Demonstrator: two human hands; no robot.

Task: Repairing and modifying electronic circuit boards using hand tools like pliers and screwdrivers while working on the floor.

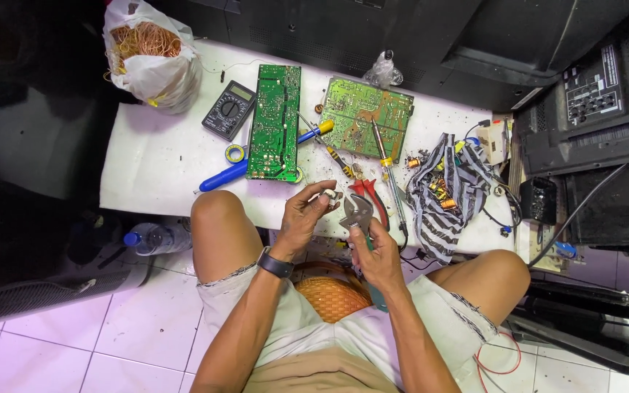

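Over the white table (147,167), near two green circuit boards (274,122), the left hand (306,215) pinches a small metal part (331,195) with bent fingers while the right hand (376,251) curls tight around the pliers (357,213), which should bite slowly and straight.

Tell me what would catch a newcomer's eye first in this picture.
Two green circuit boards lie side by side on the white table, with a dark multimeter to their left. Nearer the camera, the left hand pinches a small part while the right hand grips pliers. At the table's far left corner sits a white bag stuffed with copper wire.
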